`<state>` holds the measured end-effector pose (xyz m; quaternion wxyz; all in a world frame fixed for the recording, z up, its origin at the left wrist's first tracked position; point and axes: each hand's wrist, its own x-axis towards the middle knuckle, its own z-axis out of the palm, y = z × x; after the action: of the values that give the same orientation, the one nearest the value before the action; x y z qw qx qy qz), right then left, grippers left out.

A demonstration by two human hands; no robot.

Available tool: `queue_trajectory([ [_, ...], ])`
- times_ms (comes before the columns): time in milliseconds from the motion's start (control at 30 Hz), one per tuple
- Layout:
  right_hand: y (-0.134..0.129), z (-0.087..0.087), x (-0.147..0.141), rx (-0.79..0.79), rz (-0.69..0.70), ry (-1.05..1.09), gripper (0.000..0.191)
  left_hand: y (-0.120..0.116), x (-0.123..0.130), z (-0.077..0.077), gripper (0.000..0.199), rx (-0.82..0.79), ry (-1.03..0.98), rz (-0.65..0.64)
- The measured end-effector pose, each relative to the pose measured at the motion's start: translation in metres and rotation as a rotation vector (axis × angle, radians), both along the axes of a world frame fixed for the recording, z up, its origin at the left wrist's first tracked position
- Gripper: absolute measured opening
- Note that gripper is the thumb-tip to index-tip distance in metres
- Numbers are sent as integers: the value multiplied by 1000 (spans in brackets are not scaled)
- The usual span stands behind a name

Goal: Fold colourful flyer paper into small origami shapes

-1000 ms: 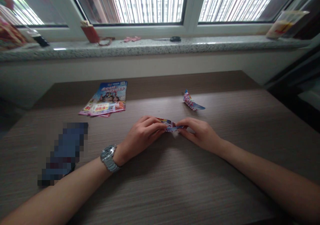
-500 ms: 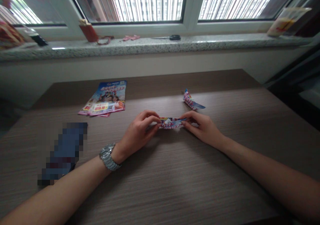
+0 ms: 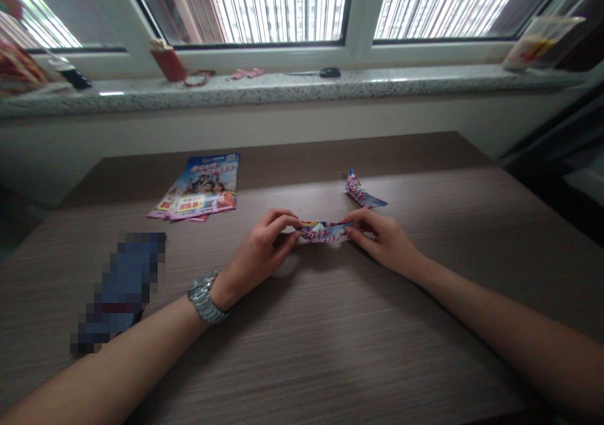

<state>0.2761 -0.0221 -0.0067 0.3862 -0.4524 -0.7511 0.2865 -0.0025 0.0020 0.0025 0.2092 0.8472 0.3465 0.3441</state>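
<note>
A: What is showing nearest, on the surface (image 3: 302, 356)?
B: A dark, pixelated object (image 3: 125, 283) is lying at the near left, beside the left forearm. A metal watch (image 3: 206, 297) is circling the left wrist.
A: And the hands?
B: The left hand (image 3: 259, 242) is pinching the left end of a folded printed paper (image 3: 323, 232) between thumb and fingers. The right hand (image 3: 384, 239) is pinching its right end the same way, so the paper is stretching between them, near the middle of the surface.
A: What is sitting beyond them?
B: Glossy flyers (image 3: 207, 186) are overlapping at the far left, and a second folded paper (image 3: 359, 192) is resting just beyond the right hand.
A: Are any containers standing farther off?
B: Yes, along the stone windowsill (image 3: 283, 92). At the left, a small bottle (image 3: 70, 73) is leaning and showing something dark; I can't tell whether that is liquid. Right of it, a red container (image 3: 168, 63) is tilting, with something pale showing at its top. At the far right, a clear container (image 3: 540, 44) is standing with pale contents showing low down; what they are is too blurred to tell.
</note>
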Motion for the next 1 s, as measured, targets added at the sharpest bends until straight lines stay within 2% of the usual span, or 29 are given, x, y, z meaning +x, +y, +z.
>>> queue_trajectory([
  [667, 4, -5, 4, -25, 0, 10, 17, 0, 0, 0, 8, -13, 1, -20],
  [867, 7, 1, 9, 161, -90, -91, 16, 1, -1, -2, 8, -6, -4, -33],
  [1000, 12, 5, 15, 294, -222, -187, 14, 1, -1, -2, 8, -8, -7, -29],
])
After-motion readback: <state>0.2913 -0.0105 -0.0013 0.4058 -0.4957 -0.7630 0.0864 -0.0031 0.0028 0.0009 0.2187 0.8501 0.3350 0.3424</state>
